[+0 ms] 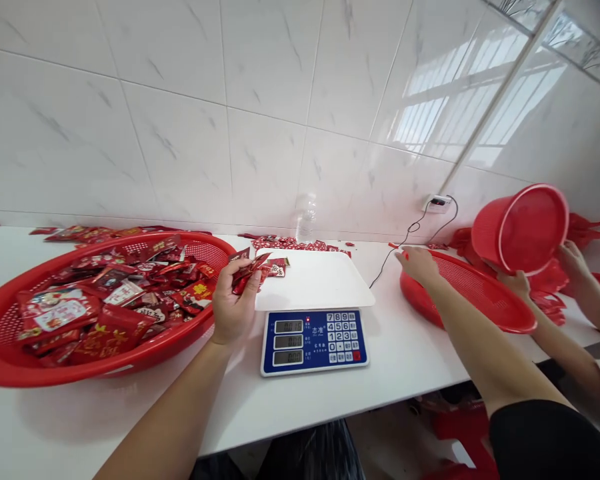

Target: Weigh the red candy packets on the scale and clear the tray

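Packets pinched beside the scale

Our left hand (pixel 236 303) pinches several red packets (pixel 250 275) between thumb and fingers, at the left edge of the scale's white pan (pixel 325 283). More packets fill the large basket (pixel 80 377) to our left. Our right hand (pixel 417 265) is at the near left end of the shallow basket (pixel 480 287); we cannot tell whether its fingers grip anything.

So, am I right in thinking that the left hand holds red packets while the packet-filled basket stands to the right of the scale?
Not quite: the head view shows the packet-filled basket standing to the left of the scale. The left hand does hold red packets.
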Demonstrator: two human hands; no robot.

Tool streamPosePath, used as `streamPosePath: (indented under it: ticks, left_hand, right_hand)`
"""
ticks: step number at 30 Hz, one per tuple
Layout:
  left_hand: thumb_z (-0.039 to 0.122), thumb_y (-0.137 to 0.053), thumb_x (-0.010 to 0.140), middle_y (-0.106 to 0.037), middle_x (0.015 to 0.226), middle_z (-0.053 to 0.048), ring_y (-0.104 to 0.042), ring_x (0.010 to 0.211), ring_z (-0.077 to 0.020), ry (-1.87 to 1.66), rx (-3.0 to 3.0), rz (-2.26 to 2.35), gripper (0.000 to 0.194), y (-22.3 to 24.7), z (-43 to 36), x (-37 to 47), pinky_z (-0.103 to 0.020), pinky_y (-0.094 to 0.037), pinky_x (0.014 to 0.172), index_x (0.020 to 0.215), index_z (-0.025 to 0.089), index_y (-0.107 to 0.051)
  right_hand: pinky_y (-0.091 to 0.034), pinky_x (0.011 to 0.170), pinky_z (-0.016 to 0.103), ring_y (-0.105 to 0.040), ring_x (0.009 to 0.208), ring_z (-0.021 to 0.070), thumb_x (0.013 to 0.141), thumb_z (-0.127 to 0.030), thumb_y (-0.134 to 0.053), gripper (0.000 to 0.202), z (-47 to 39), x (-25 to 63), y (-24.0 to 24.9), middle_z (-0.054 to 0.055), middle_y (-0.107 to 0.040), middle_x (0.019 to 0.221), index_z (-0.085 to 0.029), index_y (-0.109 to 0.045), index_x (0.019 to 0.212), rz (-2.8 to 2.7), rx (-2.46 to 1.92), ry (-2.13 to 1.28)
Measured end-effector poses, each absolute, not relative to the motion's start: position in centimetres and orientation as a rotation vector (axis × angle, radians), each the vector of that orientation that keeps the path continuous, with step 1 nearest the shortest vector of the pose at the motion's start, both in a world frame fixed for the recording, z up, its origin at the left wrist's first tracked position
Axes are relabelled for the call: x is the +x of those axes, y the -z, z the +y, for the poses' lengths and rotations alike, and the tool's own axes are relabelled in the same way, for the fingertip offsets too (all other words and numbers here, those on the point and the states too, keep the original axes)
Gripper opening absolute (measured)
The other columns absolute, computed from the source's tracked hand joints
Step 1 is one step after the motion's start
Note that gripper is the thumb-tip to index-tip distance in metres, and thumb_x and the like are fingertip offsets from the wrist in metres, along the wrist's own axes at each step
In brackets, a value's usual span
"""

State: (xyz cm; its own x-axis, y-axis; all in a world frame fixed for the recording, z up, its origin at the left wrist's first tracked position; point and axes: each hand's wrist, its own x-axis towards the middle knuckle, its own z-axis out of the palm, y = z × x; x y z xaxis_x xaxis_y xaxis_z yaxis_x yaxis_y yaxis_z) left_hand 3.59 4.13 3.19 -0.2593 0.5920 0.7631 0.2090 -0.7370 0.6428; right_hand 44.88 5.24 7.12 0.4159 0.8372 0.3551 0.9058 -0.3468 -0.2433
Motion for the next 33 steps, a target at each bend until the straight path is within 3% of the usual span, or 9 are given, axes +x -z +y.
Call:
streamPosePath:
  ticks: [5,9,12,15,20,24,28,33]
  left_hand:
    - [0.029,-0.066,0.083,-0.064,0.103,-0.004,-0.065,0.087,-0.0157,-2.088,1.724,0.986,0.025,-3.3,3.9,3.4,-0.029,-0.055,0.078,0.106,0.02,-0.059]
    - [0.029,-0.065,0.083,-0.063,0.105,-0.004,-0.064,0.086,-0.0156,-2.08,1.715,0.966,0.026,-3.2,3.9,3.3,-0.029,-0.055,0.075,0.107,0.021,-0.059]
    - [0.031,-0.065,0.084,-0.063,0.104,-0.005,-0.064,0.083,-0.0156,-2.056,1.72,0.988,0.027,-3.1,4.0,3.1,-0.031,-0.055,0.076,0.108,0.021,-0.059]
    - [0.031,-0.064,0.084,-0.064,0.105,-0.005,-0.064,0.092,-0.0178,-2.066,1.771,1.01,0.027,-3.1,4.0,3.0,-0.034,-0.053,0.084,0.109,0.021,-0.059]
    - [0.03,-0.065,0.084,-0.065,0.106,-0.005,-0.064,0.099,-0.0193,-2.089,1.801,1.016,0.025,-3.3,3.7,3.2,-0.036,-0.052,0.09,0.107,0.021,-0.06]
    - [0.031,-0.066,0.084,-0.065,0.108,-0.005,-0.066,0.095,-0.0186,-2.053,1.764,0.983,0.027,-3.1,3.9,3.5,-0.035,-0.055,0.087,0.108,0.021,-0.059]
    - [0.03,-0.066,0.083,-0.066,0.108,-0.006,-0.066,0.096,-0.0183,-2.045,1.764,0.976,0.029,-2.7,4.2,3.6,-0.035,-0.055,0.088,0.109,0.021,-0.06]
    - [0.032,-0.067,0.083,-0.066,0.108,-0.006,-0.067,0.094,-0.0196,-1.996,1.763,0.996,0.029,-2.4,4.3,3.7,-0.033,-0.059,0.077,0.108,0.021,-0.06]
  right_hand:
    - [-0.03,0.11,0.039,-0.035,0.135,0.0208,0.093,-0.049,-0.043,0.05,9.4,31.9,-6.3,0.007,-0.045,0.143,-0.026,-0.046,0.137,-2.13,-1.751,0.052]
    - [-0.033,0.107,0.045,-0.03,0.138,0.0276,0.085,-0.063,-0.051,0.064,11.3,22.4,-5.1,0.007,-0.036,0.149,-0.034,-0.041,0.14,-2.429,-1.485,-0.08]
    - [-0.036,0.101,0.049,-0.035,0.133,0.0318,0.085,-0.066,-0.048,0.064,12.3,18.9,-4.6,0.009,-0.041,0.144,-0.033,-0.042,0.139,-2.518,-1.423,-0.094]
    - [-0.041,0.095,0.044,-0.049,0.119,0.0289,0.089,-0.057,-0.047,0.047,12.5,18.2,-4.3,0.011,-0.053,0.128,-0.028,-0.056,0.126,-2.542,-1.391,-0.041]
    - [-0.046,0.075,0.03,-0.061,0.088,0.0203,0.092,-0.044,-0.05,0.028,11.5,21.4,-4.1,0.007,-0.061,0.1,-0.023,-0.063,0.105,-2.441,-1.425,0.076]
    - [-0.044,0.069,0.027,-0.061,0.082,0.0173,0.094,-0.037,-0.047,0.022,10.7,28.3,-5.4,0.006,-0.062,0.097,-0.022,-0.063,0.099,-2.171,-1.52,0.222]
    - [-0.041,0.062,0.026,-0.058,0.074,0.0159,0.095,-0.039,-0.044,0.026,9.0,38.8,-7.7,0.008,-0.059,0.095,-0.018,-0.06,0.094,-1.755,-1.604,0.419]
    - [-0.037,0.052,0.025,-0.053,0.062,0.0126,0.089,-0.046,-0.051,0.032,4.6,49.3,-7.7,0.0,-0.052,0.073,-0.024,-0.047,0.067,-1.545,-1.528,0.505]
